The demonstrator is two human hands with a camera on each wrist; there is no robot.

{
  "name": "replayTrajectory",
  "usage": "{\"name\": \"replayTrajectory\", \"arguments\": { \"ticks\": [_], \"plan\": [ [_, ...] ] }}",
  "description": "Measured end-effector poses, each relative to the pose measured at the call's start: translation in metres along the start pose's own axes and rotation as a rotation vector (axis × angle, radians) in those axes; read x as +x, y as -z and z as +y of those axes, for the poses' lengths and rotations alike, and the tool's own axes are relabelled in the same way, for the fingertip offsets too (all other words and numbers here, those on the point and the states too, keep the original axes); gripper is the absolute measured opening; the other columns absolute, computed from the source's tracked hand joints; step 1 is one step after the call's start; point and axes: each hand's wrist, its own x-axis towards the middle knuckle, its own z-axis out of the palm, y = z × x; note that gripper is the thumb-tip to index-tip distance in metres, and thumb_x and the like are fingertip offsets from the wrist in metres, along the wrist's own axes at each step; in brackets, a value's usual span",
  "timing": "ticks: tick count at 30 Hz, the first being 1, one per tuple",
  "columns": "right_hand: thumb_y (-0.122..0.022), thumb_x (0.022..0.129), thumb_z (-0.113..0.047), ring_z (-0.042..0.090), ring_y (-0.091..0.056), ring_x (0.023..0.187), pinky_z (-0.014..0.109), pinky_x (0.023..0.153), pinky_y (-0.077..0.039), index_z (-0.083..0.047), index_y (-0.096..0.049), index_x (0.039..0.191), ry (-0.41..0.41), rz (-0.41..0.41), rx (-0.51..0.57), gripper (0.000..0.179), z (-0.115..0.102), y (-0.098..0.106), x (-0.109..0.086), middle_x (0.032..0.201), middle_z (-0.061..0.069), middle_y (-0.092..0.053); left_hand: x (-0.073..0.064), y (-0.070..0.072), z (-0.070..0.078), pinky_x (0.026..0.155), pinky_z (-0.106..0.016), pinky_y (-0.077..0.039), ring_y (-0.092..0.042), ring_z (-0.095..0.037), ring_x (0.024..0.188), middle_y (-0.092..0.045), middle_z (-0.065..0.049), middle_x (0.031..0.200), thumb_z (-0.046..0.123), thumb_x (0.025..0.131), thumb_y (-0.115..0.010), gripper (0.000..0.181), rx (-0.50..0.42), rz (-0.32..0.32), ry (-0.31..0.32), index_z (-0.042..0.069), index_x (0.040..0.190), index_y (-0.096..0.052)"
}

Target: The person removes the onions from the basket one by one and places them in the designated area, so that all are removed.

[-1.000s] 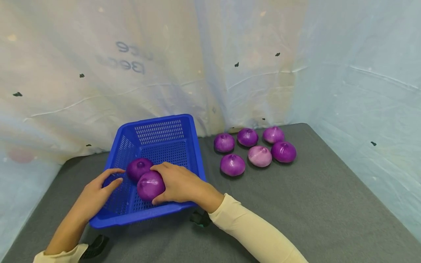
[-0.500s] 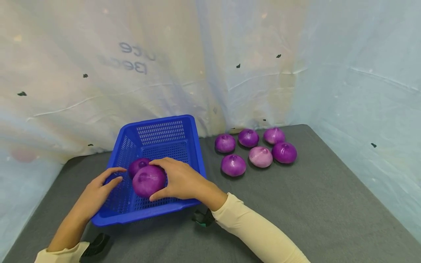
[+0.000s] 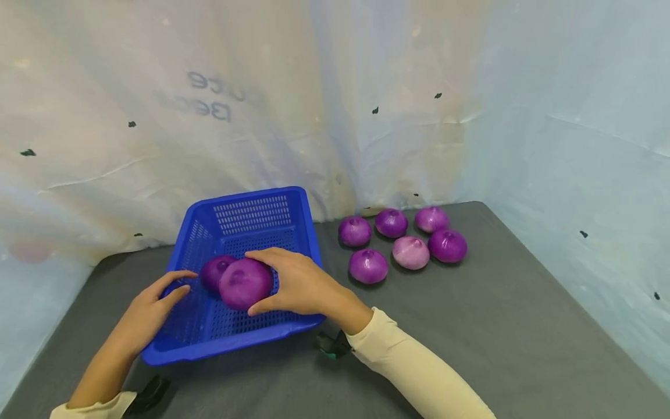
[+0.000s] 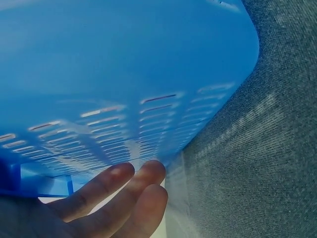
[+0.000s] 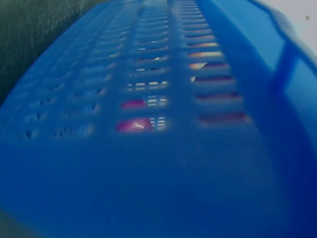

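A blue plastic basket [image 3: 246, 334] with slotted walls stands on the grey table. My right hand [image 3: 299, 282] holds a purple onion [image 3: 243, 285] over the inside of the basket, thumb on the near side and fingers on the far side. Partly behind it, a second purple onion [image 3: 213, 272] lies in the basket. My left hand [image 3: 146, 311] grips the basket's left rim, with thumb and forefinger reaching over it. Its other fingers [image 4: 126, 203] lie along the outside of the wall in the left wrist view. The right wrist view shows only the basket wall [image 5: 148, 168], with purple behind some slots.
To the right of the basket, several purple onions [image 3: 369, 266] sit in a loose group on the grey table [image 3: 445, 326], among them a paler pink one [image 3: 410, 252]. Pale plastic sheeting [image 3: 366, 105] hangs behind and beside the table.
My right hand has raised the onion a little, then moved it slightly to the right. The left hand has stayed at the basket rim.
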Motion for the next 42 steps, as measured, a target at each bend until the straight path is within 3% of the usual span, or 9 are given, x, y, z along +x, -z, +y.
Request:
{"name": "replayTrajectory", "arguments": {
  "ticks": [8, 14, 23, 34, 42],
  "plan": [
    [-0.086, 0.071, -0.054, 0.008, -0.051, 0.132, 0.032, 0.103, -0.049, -0.028, -0.048, 0.145, 0.004, 0.051, 0.033, 0.088, 0.019, 0.017, -0.029, 0.144, -0.01, -0.052, 0.001, 0.0, 0.0, 0.075, -0.034, -0.046, -0.051, -0.043, 0.117, -0.035, -0.028, 0.152, 0.042, 0.107, -0.037, 0.046, -0.024, -0.007, -0.001, 0.016, 0.145, -0.045],
    [-0.089, 0.067, -0.052, 0.005, -0.053, 0.128, 0.03, 0.102, -0.049, -0.027, -0.052, 0.142, 0.004, 0.101, 0.079, 0.087, 0.033, 0.019, -0.045, 0.139, -0.01, -0.056, 0.001, 0.006, -0.002, 0.074, -0.035, -0.048, -0.051, -0.044, 0.118, -0.033, -0.029, 0.152, 0.041, 0.108, -0.037, 0.045, -0.047, -0.019, -0.009, 0.015, 0.145, -0.045],
    [-0.089, 0.069, -0.051, 0.003, -0.051, 0.13, 0.03, 0.103, -0.048, -0.027, -0.05, 0.143, 0.023, 0.057, 0.061, 0.087, 0.04, 0.026, -0.055, 0.141, -0.011, -0.055, 0.001, 0.0, 0.002, 0.077, -0.034, -0.045, -0.05, -0.041, 0.117, -0.037, -0.025, 0.151, 0.04, 0.108, -0.038, 0.044, -0.055, -0.006, -0.033, 0.015, 0.144, -0.046],
    [-0.088, 0.069, -0.051, 0.0, -0.054, 0.122, 0.032, 0.105, -0.047, -0.026, -0.051, 0.141, 0.133, 0.044, 0.041, 0.084, 0.067, 0.072, -0.07, 0.134, -0.018, -0.057, 0.001, -0.002, -0.002, 0.072, -0.035, -0.049, -0.056, -0.041, 0.112, -0.033, -0.028, 0.152, 0.04, 0.108, -0.037, 0.045, -0.09, -0.017, -0.009, 0.016, 0.145, -0.044],
    [-0.088, 0.069, -0.05, 0.002, -0.055, 0.121, 0.033, 0.101, -0.049, -0.031, -0.049, 0.141, 0.055, 0.074, 0.027, 0.084, 0.082, 0.106, -0.08, 0.133, -0.017, -0.057, -0.002, -0.001, -0.005, 0.075, -0.034, -0.047, -0.051, -0.042, 0.116, -0.032, -0.026, 0.153, 0.041, 0.108, -0.037, 0.045, -0.093, -0.008, -0.015, 0.016, 0.145, -0.044]
  ]
}}
